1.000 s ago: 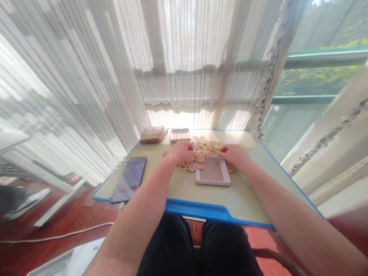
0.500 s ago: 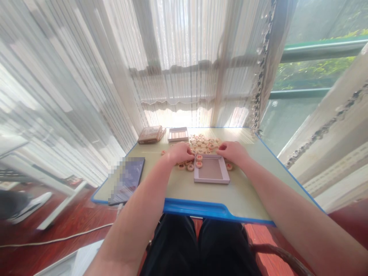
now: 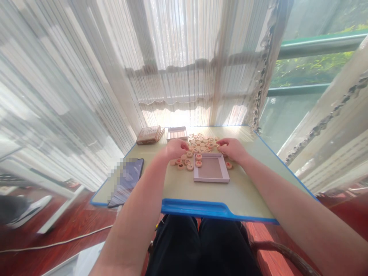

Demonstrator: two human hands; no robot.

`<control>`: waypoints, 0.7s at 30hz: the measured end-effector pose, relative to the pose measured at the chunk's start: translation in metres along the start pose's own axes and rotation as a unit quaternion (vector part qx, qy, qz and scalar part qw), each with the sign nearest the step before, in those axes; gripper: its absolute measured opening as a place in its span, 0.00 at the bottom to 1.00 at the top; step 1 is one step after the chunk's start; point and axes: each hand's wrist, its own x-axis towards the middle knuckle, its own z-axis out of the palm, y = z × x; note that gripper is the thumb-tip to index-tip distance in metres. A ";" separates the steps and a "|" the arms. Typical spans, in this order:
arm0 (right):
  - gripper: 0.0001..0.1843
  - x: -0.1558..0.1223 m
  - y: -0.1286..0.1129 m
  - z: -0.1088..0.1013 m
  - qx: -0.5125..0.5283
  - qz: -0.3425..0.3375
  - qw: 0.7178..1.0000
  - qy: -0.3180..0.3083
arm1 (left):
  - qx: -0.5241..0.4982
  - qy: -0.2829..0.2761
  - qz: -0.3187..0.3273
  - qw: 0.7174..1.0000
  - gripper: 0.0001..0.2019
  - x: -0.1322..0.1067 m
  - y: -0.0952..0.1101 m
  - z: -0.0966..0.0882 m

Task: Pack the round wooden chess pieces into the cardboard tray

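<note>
My left hand (image 3: 177, 148) is over the left side of a spread of round wooden Chinese chess pieces (image 3: 202, 144). Its fingers are pinched together, and what they hold, if anything, is too small to make out. At the right side of the spread, my right hand (image 3: 232, 149) has thumb and forefinger slightly apart, with pieces partly hidden beneath it. Between my hands stands a shallow, pale open box (image 3: 212, 168). Two red-marked pieces (image 3: 198, 160) lie along its left side. Dark-marked pieces (image 3: 184, 164) lie left of the box, and a red-marked one (image 3: 229, 165) lies right of it.
A second shallow box (image 3: 177, 133) and a brown flat box (image 3: 148, 135) stand at the table's far left. A dark tablet (image 3: 128, 182) lies near the left edge. The table's blue rim (image 3: 198, 207) runs in front of my lap. Sheer curtains hang behind.
My left hand has shifted slightly up and left, uncovering pieces left of the box. My right thumb and forefinger are now further apart. The box and its two pieces stay put.
</note>
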 end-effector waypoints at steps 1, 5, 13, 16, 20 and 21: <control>0.17 -0.001 -0.002 -0.001 -0.013 -0.002 1.000 0.004 | -0.005 0.040 -0.018 0.999 0.15 0.001 -0.003 -0.003; 0.15 -0.004 -0.009 -0.006 -0.076 -0.019 0.997 0.000 | 0.059 0.145 -0.101 0.982 0.21 0.008 -0.018 -0.006; 0.16 -0.003 -0.007 -0.005 -0.117 -0.044 0.992 0.001 | 0.077 0.082 -0.118 0.987 0.17 0.018 -0.034 0.005; 0.15 -0.003 -0.006 -0.004 -0.100 -0.041 0.994 0.007 | 0.058 0.106 -0.115 0.986 0.16 0.018 -0.038 0.003; 0.14 -0.003 -0.005 -0.004 -0.079 -0.036 0.996 0.009 | 0.054 0.109 -0.124 0.985 0.13 0.017 -0.040 0.000; 0.15 -0.003 -0.005 -0.004 -0.078 -0.038 0.996 0.008 | 0.057 0.104 -0.127 0.985 0.12 0.018 -0.040 -0.001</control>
